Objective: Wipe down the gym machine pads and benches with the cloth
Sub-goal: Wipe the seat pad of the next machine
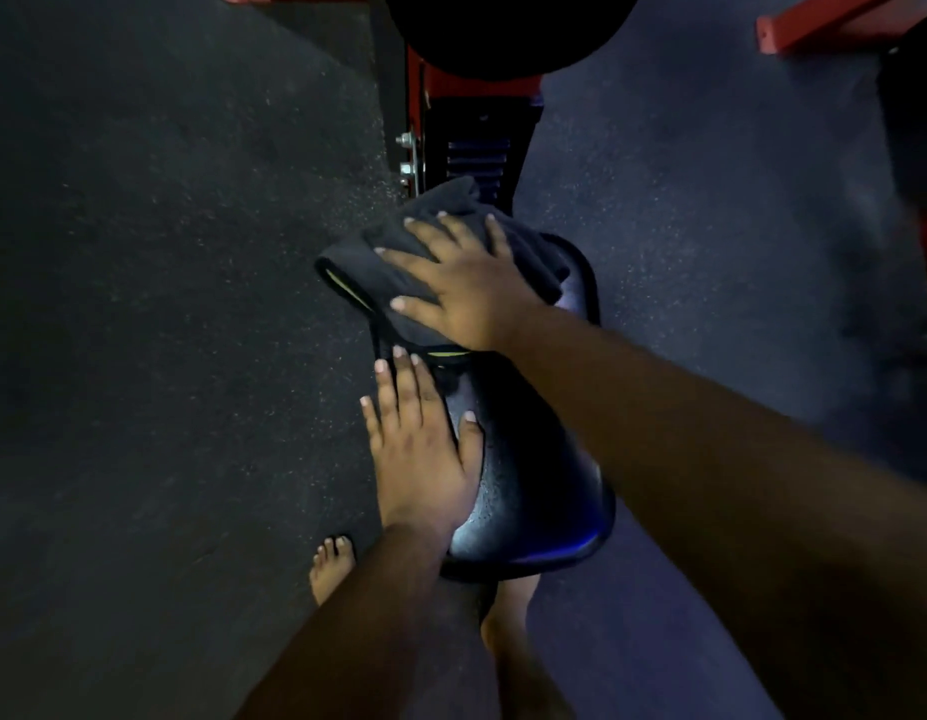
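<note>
Right hand point(464, 283): fingers spread flat, pressing the dark cloth point(393, 262) onto the seat pad's 12 o'clock end.
Left hand point(417, 444): flat, fingers straight, resting on the black seat pad point(534, 491) at its 9 o'clock edge, holding nothing.
Cloth: bunched, overhanging toward 10 o'clock.
Floor point(165, 304): dark speckled rubber.
</note>
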The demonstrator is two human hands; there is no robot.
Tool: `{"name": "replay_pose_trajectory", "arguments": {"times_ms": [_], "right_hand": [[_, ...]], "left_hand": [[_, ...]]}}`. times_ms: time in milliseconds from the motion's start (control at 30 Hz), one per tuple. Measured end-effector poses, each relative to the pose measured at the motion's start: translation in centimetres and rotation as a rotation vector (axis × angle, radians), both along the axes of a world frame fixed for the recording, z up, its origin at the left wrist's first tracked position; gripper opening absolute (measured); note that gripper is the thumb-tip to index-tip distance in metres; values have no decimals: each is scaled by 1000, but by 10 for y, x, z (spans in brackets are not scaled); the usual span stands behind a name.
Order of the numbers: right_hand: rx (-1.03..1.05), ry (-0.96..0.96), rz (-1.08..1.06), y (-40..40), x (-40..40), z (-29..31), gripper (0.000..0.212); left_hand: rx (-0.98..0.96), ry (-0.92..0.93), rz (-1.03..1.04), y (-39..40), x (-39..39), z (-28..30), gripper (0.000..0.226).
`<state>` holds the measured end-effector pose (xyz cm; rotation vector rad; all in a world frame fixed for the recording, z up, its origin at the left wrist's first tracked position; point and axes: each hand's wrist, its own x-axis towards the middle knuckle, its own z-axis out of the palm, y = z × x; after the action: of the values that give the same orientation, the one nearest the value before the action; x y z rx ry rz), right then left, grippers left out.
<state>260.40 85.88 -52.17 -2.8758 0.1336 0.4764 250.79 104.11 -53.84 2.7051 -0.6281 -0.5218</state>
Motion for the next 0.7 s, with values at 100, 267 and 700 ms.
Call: {"name": "replay_pose_trajectory", "arguments": {"times_ms": [100,267,700], "right_hand": [[-4,-28,-158,-52,-56,0,66],[61,-23,-578,-43,-123,-5,70],[8,-20,31,-37,-62,2,62]], "left_hand": [[-4,-14,-4,0,1,1,79],[14,-8,4,-3,0,4,79],[-12,1,12,0,2,0,83]]}}
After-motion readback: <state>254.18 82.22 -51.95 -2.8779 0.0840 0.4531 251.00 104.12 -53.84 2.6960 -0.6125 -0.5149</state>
